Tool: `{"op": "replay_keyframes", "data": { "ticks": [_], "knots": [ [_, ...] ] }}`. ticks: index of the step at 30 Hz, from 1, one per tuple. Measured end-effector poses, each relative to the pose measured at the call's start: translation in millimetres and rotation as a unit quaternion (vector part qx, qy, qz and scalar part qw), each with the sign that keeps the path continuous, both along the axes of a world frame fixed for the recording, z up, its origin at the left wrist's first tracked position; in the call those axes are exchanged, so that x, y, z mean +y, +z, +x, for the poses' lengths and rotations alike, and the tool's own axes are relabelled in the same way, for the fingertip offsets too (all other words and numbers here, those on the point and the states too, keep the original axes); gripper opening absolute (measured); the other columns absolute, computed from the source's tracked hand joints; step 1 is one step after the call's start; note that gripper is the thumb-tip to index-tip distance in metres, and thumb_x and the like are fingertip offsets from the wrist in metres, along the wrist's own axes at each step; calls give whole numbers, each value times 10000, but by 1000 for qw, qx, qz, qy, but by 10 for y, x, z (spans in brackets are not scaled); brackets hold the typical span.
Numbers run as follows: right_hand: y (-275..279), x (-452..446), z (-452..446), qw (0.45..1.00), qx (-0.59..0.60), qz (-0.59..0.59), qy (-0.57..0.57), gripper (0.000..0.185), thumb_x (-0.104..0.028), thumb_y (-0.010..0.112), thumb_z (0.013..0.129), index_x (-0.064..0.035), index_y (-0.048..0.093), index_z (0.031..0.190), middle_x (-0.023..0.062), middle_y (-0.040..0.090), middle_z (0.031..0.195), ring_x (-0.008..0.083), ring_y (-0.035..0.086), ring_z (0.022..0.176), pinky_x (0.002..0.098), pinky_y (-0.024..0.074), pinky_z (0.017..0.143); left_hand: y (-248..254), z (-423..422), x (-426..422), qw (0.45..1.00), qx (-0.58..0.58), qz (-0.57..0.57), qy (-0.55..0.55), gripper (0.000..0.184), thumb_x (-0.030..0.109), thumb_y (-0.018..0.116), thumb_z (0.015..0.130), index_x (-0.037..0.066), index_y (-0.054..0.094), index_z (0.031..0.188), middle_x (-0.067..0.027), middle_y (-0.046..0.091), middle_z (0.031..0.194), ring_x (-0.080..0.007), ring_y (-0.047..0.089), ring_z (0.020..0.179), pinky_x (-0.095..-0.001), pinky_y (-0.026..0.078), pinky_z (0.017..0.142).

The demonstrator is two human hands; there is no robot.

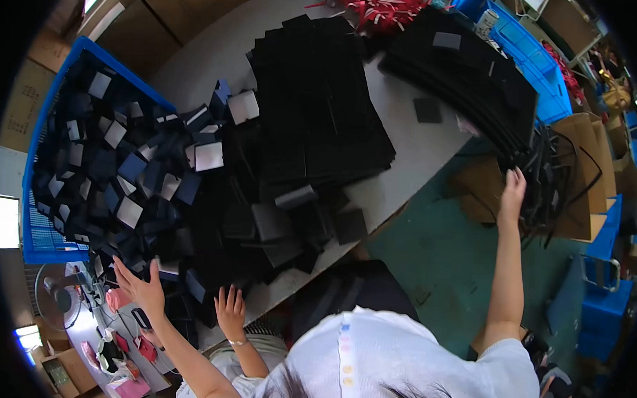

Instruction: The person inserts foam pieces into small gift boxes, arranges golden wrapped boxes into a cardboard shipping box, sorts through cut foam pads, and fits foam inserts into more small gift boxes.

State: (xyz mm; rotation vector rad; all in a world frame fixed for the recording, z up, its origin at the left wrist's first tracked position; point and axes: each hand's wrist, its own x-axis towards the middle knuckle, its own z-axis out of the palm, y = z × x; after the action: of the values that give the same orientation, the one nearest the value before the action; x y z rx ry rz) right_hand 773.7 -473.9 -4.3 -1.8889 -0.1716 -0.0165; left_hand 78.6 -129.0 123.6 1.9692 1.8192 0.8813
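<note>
My left hand [141, 291] is spread open beside a heap of small dark boxes [130, 212], some showing pale faces. The heap fills a blue plastic crate [30, 189] and spills onto the table. Far to the right, my right hand [513, 195] has its fingers closed at the lower corner of a stack of black sheets [470, 78], just beside a tangle of black strips [543, 182]. What those fingers hold, if anything, is hidden. Between my hands stands a tall pile of flat black pieces [315, 108], with loose black boxes [272, 222] in front.
Another person's hand [230, 312], wearing a bracelet, rests near the edge of the grey table [382, 180]. Red and white strips [381, 8] lie at the back. Cardboard cartons [579, 166] and blue bins [602, 300] stand at right. A fan [57, 296] is at left.
</note>
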Motion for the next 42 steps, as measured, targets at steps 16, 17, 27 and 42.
{"op": "replay_keyframes", "data": {
  "ticks": [16, 17, 27, 42],
  "knots": [
    [250, 3489, -1066, 812, -477, -153, 299, 238, -230, 589, 889, -82, 669, 1056, 92, 639, 1116, 290, 537, 1115, 480, 288, 1029, -1299, 2977, 813, 871, -177, -350, -295, 677, 262, 394, 1000, 9, 38, 1517, -175, 57, 1590, -262, 47, 1476, -346, 61, 1176],
    [504, 3524, -833, 785, -532, -89, 304, 168, -196, 602, 877, -64, 677, 950, 86, 664, 927, 286, 594, 920, 419, 401, 863, -1367, 2995, 802, 872, -163, -357, -293, 689, 249, 400, 994, -10, 25, 1511, -183, 52, 1588, -262, 43, 1476, -343, 61, 1176],
    [162, 3579, -1859, 794, -331, -142, 490, 470, -305, 655, 833, -138, 585, 1267, 132, 537, 1311, 340, 514, 1175, 583, 239, 1076, -1396, 3133, 676, 852, -320, -331, -249, 593, 385, 182, 1037, 60, 99, 1526, -85, 89, 1598, -215, 23, 1480, -344, 1, 1190],
    [925, 3611, -1554, 844, -302, 16, 442, 449, -240, 333, 1001, 91, 550, 1213, 244, 570, 1266, 337, 539, 1218, 431, 375, 1068, -1433, 3147, 826, 748, -487, -363, -266, 724, 565, 193, 992, 117, 38, 1538, -144, 48, 1591, -280, 24, 1476, -420, -46, 1166]
  ]
}}
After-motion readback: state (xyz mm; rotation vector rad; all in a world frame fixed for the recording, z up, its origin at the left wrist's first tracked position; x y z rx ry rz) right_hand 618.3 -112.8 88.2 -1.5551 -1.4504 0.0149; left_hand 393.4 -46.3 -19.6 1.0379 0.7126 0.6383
